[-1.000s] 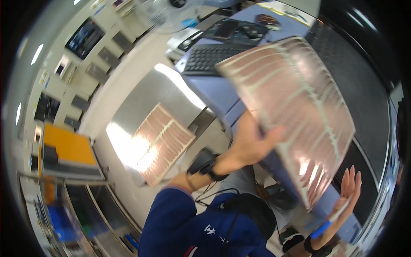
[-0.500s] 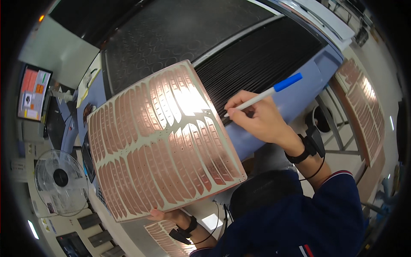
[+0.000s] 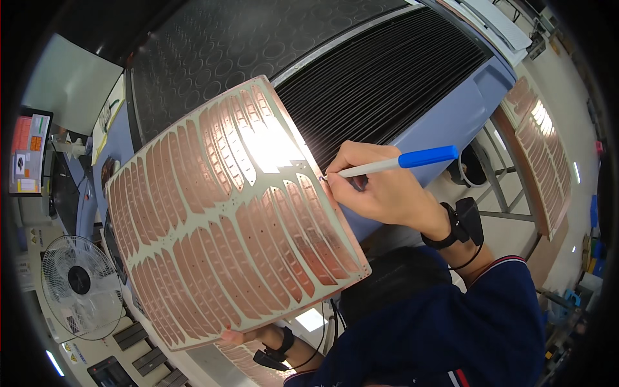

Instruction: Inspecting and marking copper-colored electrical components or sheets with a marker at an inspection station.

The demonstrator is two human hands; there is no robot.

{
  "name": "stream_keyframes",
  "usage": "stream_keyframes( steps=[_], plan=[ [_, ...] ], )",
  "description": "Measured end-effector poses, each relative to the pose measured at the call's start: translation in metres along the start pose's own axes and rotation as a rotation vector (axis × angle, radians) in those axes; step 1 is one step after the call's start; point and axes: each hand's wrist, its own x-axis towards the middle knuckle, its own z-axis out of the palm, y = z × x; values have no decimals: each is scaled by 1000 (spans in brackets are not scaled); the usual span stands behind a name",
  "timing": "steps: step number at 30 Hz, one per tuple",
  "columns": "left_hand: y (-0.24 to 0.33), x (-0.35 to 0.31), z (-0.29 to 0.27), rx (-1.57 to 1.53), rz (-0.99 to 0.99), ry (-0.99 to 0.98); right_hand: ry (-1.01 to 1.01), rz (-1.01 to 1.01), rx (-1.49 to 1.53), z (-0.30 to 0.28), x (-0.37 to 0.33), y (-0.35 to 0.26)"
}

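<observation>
A large copper-coloured circuit board panel (image 3: 213, 248) with pale greenish gaps between its curved strips is tilted in front of me. My left hand (image 3: 240, 336) grips its near lower edge; a thumb lies on the face and the other fingers are hidden beneath. Between the thumb and fingers of my right hand (image 3: 380, 184) is a white marker pen (image 3: 371, 168) with a blue cap on its back end. The pen's tip touches the panel's right border, where a small dark mark shows. Strong glare covers part of the panel's upper right.
Beyond the panel lies a blue-grey machine (image 3: 445, 116) with a black ribbed bed (image 3: 380, 77). A similar panel (image 3: 541, 155) leans on a rack at right. At left stand a fan (image 3: 80, 280) and a monitor (image 3: 29, 151). Another panel (image 3: 248, 361) lies below my left hand.
The pen tip has come from just off the panel's right edge onto its border, and a small mark now shows there. The panel sits slightly further left in view.
</observation>
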Motion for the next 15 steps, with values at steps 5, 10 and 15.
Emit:
stream_keyframes(
  steps=[5, 10, 15],
  plan=[
    [-103, 41, -128, -181, -115, -72, -40, 77, 62, -5, 2, -4],
    [-88, 33, -111, -406, -288, -82, -18, 74, 60, -7, -1, -3],
    [-6, 2, -7, -134, -75, 65, 49, -74, -17, 3, -5, 3]
  ],
)
